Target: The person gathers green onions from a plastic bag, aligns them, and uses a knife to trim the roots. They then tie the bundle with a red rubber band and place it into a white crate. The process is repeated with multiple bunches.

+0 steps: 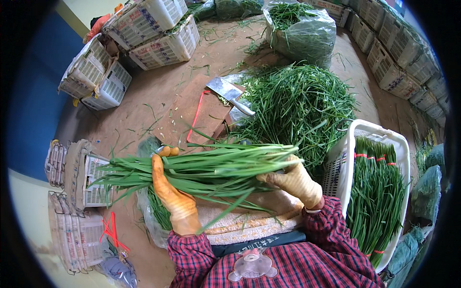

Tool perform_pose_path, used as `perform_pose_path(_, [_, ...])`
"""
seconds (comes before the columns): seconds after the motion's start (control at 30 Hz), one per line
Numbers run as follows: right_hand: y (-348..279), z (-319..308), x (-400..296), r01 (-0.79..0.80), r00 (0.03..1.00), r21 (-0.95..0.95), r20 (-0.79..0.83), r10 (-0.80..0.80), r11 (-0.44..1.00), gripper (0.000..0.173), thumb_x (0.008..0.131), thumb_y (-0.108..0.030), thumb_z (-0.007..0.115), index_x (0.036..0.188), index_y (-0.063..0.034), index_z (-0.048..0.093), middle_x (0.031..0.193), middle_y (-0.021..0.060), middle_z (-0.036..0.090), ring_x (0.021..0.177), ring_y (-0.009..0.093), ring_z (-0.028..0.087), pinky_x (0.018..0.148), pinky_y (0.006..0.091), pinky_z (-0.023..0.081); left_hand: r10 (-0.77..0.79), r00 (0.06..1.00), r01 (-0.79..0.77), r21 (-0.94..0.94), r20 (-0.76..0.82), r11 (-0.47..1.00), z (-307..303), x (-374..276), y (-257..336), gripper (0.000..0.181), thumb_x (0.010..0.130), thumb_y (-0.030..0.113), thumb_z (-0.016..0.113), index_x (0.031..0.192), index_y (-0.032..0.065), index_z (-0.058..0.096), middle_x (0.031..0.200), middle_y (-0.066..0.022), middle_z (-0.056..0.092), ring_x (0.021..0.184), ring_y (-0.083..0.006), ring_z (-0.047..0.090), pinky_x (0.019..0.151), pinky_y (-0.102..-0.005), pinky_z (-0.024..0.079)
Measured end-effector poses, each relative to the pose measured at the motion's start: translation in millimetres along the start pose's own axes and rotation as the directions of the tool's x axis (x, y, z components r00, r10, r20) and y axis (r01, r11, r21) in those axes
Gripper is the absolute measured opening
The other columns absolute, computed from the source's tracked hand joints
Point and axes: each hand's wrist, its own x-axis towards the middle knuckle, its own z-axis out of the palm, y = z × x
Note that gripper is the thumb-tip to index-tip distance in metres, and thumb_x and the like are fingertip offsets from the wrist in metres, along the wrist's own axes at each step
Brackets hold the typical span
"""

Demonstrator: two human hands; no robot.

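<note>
A loose bunch of garlic chives [216, 169] lies crosswise above my lap, between my two hands. My left hand [173, 190], in an orange-stained glove, grips the leafy part with the thumb up. My right hand [297, 181], in a pale, soiled glove, holds the bunch near its other end. Beneath the bunch a towel [252, 219] covers my lap. Beyond it, a cleaver [227, 91] rests at the edge of a brown board [183, 108], beside a red tie [198, 115]. A large heap of loose greens [299, 108] spreads to the right of the cleaver.
Close on my right stands a white plastic basket [406, 158] of bunches tied with red bands. A plastic bag of greens [306, 43] stands beyond the heap. Stacked crates [158, 50] are at the back left, and more crates [392, 72] line the right. Red ties [114, 230] hang at lower left.
</note>
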Motion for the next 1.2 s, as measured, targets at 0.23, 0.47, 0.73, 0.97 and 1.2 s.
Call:
perform_pose_path(0.23, [-22.2, -7.8, -4.3, -0.076, 0.99, 0.079, 0.127, 0.066, 0.994, 0.029, 0.08, -0.008, 0.078, 0.107, -0.0035, 0.069, 0.104, 0.0034, 0.07, 0.094, 0.01, 0.062, 0.086, 0.0279, 0.051, -0.018, 0.998, 0.017, -0.011, -0.067, 1.0, 6.7, -0.1, 1.6, 0.039, 0.096, 0.039, 0.057, 0.118, 0.0073, 0.059, 0.11, -0.0072, 0.063, 0.097, -0.0171, 0.06, 0.084, -0.036, 0.053])
perform_pose_path(0.47, [-19.4, -12.9, -7.2, 0.016, 0.956, -0.024, 0.293, -0.009, 1.0, 0.026, 0.087, -0.015, 0.073, 0.109, -0.0042, 0.068, 0.101, 0.0051, 0.071, 0.092, 0.015, 0.064, 0.084, 0.031, 0.052, -0.032, 0.997, 0.031, -0.016, -0.064, 0.999, -1.5, 2.3, 3.6, 0.044, 0.095, 0.038, 0.06, 0.126, 0.007, 0.057, 0.118, -0.0053, 0.062, 0.107, -0.0173, 0.059, 0.093, -0.0371, 0.05])
perform_pose_path(0.73, [-27.7, 9.4, -3.7, 0.012, 0.994, -0.057, 0.111, -0.005, 0.998, 0.035, 0.08, 0.0, 0.071, 0.115, -0.0046, 0.068, 0.108, 0.0084, 0.07, 0.097, 0.017, 0.065, 0.085, 0.0301, 0.052, 0.027, 1.0, -0.026, -0.078, 0.013, 0.997, -13.1, -1.9, 7.8, 0.042, 0.097, 0.04, 0.056, 0.125, 0.0086, 0.057, 0.118, -0.0045, 0.063, 0.106, -0.0191, 0.059, 0.092, -0.0399, 0.051])
perform_pose_path(0.97, [-11.2, 19.6, 6.9, 0.645, 0.726, -0.751, 0.545, -0.419, 0.141, 0.027, 0.086, -0.021, 0.068, 0.109, -0.0075, 0.067, 0.112, 0.0077, 0.067, 0.1, 0.03, 0.062, 0.085, 0.0367, 0.051, 0.067, 0.998, -0.067, -0.056, -0.008, 0.996, -11.9, -9.5, 8.6, 0.042, 0.097, 0.04, 0.056, 0.124, 0.0081, 0.057, 0.115, -0.0041, 0.063, 0.104, -0.0179, 0.059, 0.089, -0.0378, 0.052])
perform_pose_path(1.2, [-6.5, -1.3, -11.0, -0.077, 0.978, 0.415, 0.21, -0.013, 0.906, 0.023, 0.092, -0.014, 0.067, 0.111, -0.0017, 0.062, 0.102, 0.0078, 0.069, 0.088, 0.014, 0.064, 0.079, 0.0275, 0.052, 0.06, 0.998, -0.064, -0.178, -0.026, 0.982, -27.8, 13.4, 9.5, 0.034, 0.095, 0.04, 0.061, 0.113, 0.0106, 0.061, 0.104, -0.0033, 0.065, 0.089, -0.0167, 0.061, 0.076, -0.0354, 0.055])
